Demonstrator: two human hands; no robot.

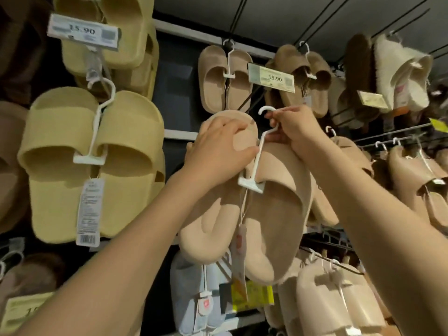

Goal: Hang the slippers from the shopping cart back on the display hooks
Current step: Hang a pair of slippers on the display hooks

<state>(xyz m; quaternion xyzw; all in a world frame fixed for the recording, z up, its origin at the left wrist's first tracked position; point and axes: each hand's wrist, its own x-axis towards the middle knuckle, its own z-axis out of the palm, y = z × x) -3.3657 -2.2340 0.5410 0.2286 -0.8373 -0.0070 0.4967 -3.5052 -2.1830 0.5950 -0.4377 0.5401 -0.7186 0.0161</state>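
In the centre of the frame the left hand (219, 139) gripped the heel of the pink-beige slipper pair (266, 209), while the right hand (294, 132) pinched its white plastic hanger (260, 151) below the beige slippers (224, 76) on a display hook (238, 18).

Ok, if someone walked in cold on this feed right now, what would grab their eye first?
Dead centre, both hands hold up a pair of pink-beige slippers: the left hand grips a heel, the right hand pinches the white hanger, whose hook is not on any peg. At left hangs a big pair of yellow slides below a 15.90 price tag.
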